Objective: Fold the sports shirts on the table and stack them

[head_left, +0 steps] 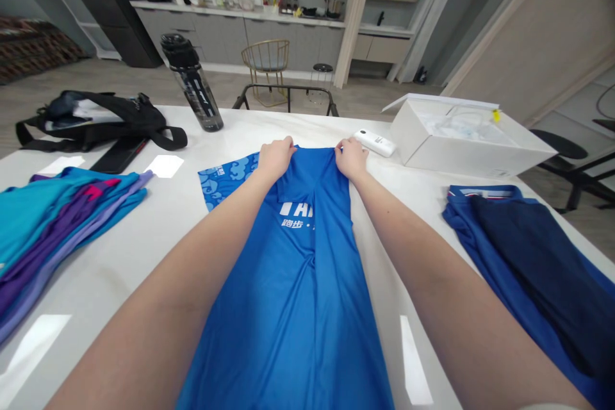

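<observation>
A person's left hand (277, 157) and right hand (352, 158) pinched opposite corners of a blue printed T-shirt's (283, 307) far end, equally near it; the garment ran lengthwise toward the person between both forearms on a white table (163, 224).

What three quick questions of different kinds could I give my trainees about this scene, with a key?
1. True or false: the bare left hand and bare right hand both grip the shiny blue printed shirt.
2. What colour is the lid on the tall, see-through bottle? (a) red (b) yellow (c) black
3. Fill in: on the glossy white table, the folded navy and blue clothes lie to the person's ____.

Key: 1 true; 2 c; 3 right.
</observation>
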Demonstrator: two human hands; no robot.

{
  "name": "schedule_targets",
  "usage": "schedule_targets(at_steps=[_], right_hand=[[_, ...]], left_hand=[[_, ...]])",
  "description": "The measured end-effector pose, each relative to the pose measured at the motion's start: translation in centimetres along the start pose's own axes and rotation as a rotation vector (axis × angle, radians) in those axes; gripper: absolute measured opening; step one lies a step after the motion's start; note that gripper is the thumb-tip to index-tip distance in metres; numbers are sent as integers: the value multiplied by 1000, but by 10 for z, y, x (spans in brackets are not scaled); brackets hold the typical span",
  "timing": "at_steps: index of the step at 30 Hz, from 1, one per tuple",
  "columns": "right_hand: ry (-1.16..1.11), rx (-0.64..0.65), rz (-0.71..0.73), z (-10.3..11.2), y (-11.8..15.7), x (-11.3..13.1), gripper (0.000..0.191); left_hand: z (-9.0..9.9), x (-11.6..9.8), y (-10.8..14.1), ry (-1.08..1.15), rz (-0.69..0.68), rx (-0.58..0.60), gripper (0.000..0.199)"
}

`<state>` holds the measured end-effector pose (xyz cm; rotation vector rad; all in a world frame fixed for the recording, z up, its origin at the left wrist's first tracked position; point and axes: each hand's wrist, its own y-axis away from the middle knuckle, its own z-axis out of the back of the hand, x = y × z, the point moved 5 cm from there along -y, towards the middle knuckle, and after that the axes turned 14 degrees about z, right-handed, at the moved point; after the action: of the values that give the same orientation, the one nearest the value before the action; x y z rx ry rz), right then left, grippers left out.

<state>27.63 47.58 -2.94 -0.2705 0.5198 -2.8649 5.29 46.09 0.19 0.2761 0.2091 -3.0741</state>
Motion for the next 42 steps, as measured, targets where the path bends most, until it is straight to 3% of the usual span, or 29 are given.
schedule_targets(at_steps=[5,8,11,14,17,20,23,28,32,34,37,42], right_hand=[[5,104,-3,-14,4,0,27],[7,20,-23,-4,10,2,31],[-13,-43,43,12,23,15,35],[-72,4,158,25,51,36,30],[-131,19,208,42,92,55,27],[-178,10,233,62,139,71,25],[-209,52,288,80,185,86,21],[-199,238,362,98,261,105,16],[-158,241,332,116,320,111,16],[-138,233,339,126,346,113,19],[-117,229,335,139,376,111,20],[-148,225,276,155,394,102,18]], left_hand=[[-17,22,-11,59,69,94,39],[-19,36,-5,108,120,147,46],[-9,34,18,109,19,27,46],[-1,15,60,129,-228,-57,42],[0,-5,109,180,-454,18,38],[3,-16,153,215,-552,93,36],[11,-20,196,217,-612,118,32],[23,-29,281,159,-639,96,29],[23,-36,358,145,-622,74,28],[19,-38,390,153,-610,83,40],[11,-36,423,184,-623,127,63],[10,-35,445,211,-644,188,70]])
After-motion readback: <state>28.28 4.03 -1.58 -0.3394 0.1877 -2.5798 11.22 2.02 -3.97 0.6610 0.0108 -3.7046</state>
